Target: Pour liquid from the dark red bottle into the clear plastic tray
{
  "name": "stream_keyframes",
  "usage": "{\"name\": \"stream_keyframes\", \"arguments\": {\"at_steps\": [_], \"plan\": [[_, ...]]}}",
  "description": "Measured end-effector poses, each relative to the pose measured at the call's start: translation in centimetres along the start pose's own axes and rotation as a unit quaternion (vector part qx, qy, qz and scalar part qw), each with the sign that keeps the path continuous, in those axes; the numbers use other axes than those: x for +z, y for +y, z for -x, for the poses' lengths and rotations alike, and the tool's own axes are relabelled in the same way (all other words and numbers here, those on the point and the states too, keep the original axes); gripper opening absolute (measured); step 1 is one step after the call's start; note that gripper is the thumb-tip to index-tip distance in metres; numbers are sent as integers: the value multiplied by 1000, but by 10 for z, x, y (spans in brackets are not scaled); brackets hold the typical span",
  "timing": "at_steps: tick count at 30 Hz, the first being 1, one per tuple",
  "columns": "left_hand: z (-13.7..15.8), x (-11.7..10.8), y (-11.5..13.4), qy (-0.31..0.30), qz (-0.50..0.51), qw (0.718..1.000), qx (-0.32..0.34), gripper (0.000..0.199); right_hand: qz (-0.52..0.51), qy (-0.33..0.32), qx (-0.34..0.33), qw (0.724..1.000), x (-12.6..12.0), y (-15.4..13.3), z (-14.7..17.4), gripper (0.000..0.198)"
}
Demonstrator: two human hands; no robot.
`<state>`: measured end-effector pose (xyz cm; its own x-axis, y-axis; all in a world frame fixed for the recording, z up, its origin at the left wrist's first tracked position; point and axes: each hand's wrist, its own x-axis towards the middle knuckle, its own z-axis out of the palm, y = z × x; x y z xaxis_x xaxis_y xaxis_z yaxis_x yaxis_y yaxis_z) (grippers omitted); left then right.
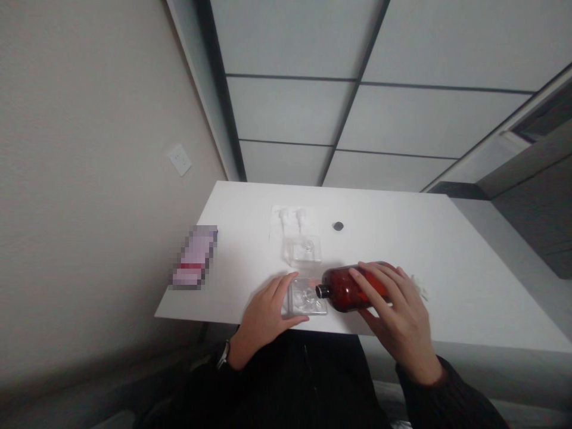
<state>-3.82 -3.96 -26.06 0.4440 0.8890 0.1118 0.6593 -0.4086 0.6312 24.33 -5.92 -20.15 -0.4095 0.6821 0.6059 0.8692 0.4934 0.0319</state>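
Observation:
My right hand [399, 316] grips a dark red-brown bottle [346, 288], tipped on its side with its black neck pointing left. The neck sits right at the mouth of a small clear square bottle [306, 298] near the table's front edge. My left hand [267, 313] holds that clear bottle from the left, thumb along its near side. A second clear square bottle [303, 250] stands just behind it.
The white table [447, 250] holds a clear packet with two white pump tops [292, 219] at the back, a small dark round cap [338, 226], and crumpled clear wrapping [420, 288] behind my right hand. A blurred pink box [195, 256] lies at the left edge. A wall is close on the left.

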Motion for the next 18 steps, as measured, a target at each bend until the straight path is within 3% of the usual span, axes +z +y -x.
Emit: {"name": "stream_keyframes", "arguments": {"at_steps": [18], "plan": [[1, 1, -1, 0, -3, 1000, 0, 90, 4, -1, 2, 1000, -1, -1, -1, 75]]}}
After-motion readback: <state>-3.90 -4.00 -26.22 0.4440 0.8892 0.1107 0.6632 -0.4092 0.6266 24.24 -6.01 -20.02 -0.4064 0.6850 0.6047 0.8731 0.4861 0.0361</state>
